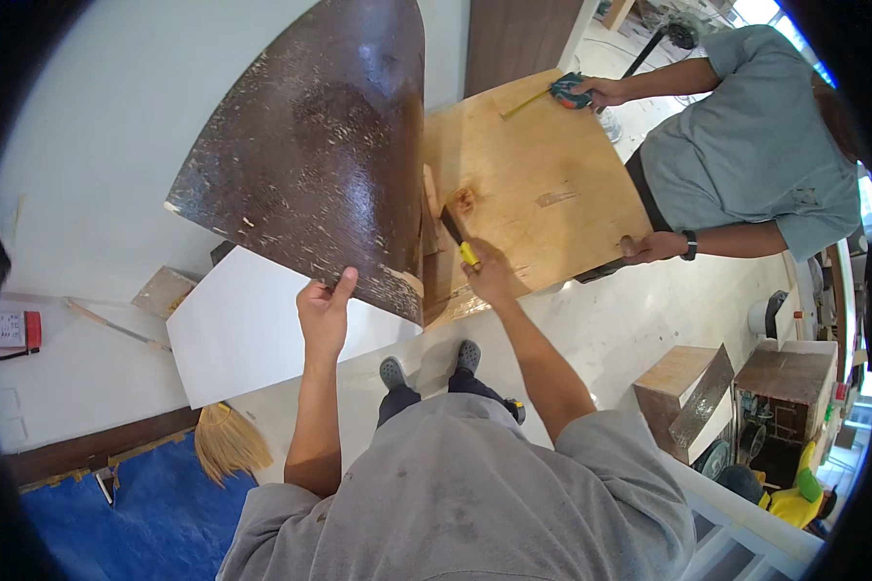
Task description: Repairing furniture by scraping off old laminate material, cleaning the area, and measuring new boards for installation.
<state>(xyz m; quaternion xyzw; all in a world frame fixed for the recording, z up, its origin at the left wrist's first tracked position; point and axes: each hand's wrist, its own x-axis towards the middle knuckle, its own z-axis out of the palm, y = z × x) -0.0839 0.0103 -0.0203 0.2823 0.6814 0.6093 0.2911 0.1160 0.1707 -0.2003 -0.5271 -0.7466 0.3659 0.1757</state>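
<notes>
I see the left hand (324, 312) gripping the lower edge of a scuffed dark-brown panel (305, 145), thumb on its face. The right hand (491, 273) is closed around a yellow-and-black tool (468, 253) over the pale wood board (576, 165), right of the panel. A co-worker (746, 160) holds a tape measure (564, 93) there. Far left, a red-and-white object (10, 331) bears print too small for me to read.

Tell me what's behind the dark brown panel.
Past the lower edge of the dark brown panel, gripped by the left hand, part of a white board shows. The panel covers the board's upper part, so anything else behind there cannot be seen.
</notes>
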